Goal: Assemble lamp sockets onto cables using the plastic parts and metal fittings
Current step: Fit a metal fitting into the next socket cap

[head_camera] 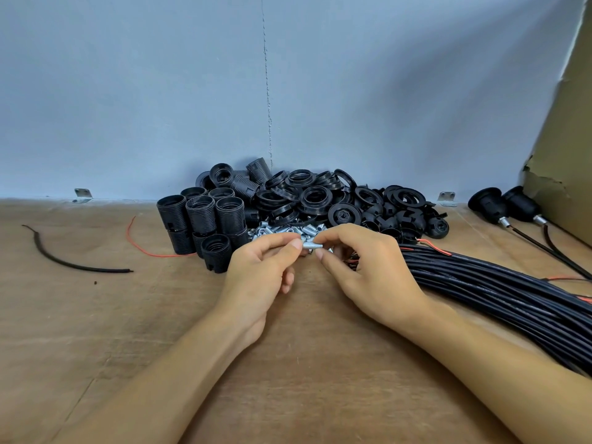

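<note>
A small silver threaded metal fitting (310, 244) is pinched between the fingertips of the left hand (260, 273) and right hand (363, 267), above the brown wooden table (96, 315), near its far edge

— What sort of place is this?
— A small assembly workshop, it seems: a worn wooden surface (96, 315) against a bare blue-grey wall (128, 91), metal brackets (82, 195) where the two meet
— Why a workshop and not a home?
— Parts lie in bulk: a heap of black plastic socket parts (288, 200), a pile of metal fittings (275, 229), a thick bundle of black cables (496, 290), a scrap of wire (80, 268) and torn cardboard (563, 139) at the side
</note>
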Motion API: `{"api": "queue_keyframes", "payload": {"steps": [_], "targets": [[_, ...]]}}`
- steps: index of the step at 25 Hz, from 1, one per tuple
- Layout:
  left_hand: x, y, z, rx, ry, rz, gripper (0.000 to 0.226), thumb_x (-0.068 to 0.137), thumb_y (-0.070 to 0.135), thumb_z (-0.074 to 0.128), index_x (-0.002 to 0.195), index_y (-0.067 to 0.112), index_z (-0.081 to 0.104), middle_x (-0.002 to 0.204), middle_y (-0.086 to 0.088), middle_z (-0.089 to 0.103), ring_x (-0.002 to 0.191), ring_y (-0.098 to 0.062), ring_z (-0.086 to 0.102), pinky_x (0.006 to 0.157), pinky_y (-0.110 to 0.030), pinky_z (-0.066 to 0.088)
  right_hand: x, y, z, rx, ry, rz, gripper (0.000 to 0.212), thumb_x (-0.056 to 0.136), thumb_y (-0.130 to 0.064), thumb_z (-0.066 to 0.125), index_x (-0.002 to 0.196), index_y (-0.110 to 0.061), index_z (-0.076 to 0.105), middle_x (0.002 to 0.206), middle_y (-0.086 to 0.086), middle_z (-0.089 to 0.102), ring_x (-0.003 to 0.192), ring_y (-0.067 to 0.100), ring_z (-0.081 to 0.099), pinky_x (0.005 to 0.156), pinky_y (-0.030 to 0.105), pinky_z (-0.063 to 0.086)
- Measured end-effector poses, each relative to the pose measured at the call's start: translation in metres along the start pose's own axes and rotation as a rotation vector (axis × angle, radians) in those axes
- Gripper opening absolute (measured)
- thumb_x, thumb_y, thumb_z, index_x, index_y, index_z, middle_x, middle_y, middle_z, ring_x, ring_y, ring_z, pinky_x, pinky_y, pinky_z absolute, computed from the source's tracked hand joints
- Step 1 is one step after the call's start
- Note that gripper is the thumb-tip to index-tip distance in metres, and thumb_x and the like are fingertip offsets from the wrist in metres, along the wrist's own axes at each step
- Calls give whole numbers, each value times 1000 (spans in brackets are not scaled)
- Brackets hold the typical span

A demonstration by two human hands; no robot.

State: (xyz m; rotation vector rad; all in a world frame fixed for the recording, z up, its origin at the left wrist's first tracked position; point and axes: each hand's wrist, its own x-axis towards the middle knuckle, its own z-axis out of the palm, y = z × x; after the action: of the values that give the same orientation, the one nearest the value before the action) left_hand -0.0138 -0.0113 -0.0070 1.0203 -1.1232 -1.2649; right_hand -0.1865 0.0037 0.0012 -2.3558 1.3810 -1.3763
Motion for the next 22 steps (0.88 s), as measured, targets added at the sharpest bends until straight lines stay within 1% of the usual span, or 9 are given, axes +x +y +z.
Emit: {"api": "queue_keyframes", "payload": {"steps": [3,6,11,15,20,22], "targets": [[0,0,-1,26,-44,9,16,95,14,69,96,23,82,87,0,77,49,-7,48,47,-18,42,0,0,-1,20,-1,16,14,91,-15,71,103,-20,73,83,-8,66,77,11,60,73,24,48],[-1,-1,-2,43,-61,15,19,95,16,69,93,29,83,91,-1,79,50,-7,50,48,-18,43,-1,1,-1,33,5,8,14,92,-14,71,104,-18,73,86,-8,66,78,13,60,73,26,48],[1,-3,-4,53,-84,24,14,95,19,69,99,22,82,95,-5,79,52,-9,54,49,-18,44,0,1,0,26,32,-29,13,93,-12,70,105,-16,73,89,-5,66,77,12,59,73,25,48],[3,-3,-5,58,-109,18,15,95,20,68,104,17,81,96,-7,79,53,-10,54,51,-18,45,0,1,1,25,34,-52,13,92,-12,71,104,-17,72,88,-5,65,77,11,58,73,24,48],[3,-1,-6,21,-107,-7,13,92,20,71,96,19,83,96,-8,79,52,-8,55,51,-18,45,0,2,1,51,14,-11,12,94,-17,70,105,-18,72,92,-8,68,82,10,62,76,26,49],[3,1,-6,10,-111,-25,12,90,23,72,93,20,83,95,-8,79,50,-8,54,51,-18,45,0,1,1,52,22,-16,12,94,-16,71,105,-17,72,92,-7,69,82,10,62,76,26,49]]}}
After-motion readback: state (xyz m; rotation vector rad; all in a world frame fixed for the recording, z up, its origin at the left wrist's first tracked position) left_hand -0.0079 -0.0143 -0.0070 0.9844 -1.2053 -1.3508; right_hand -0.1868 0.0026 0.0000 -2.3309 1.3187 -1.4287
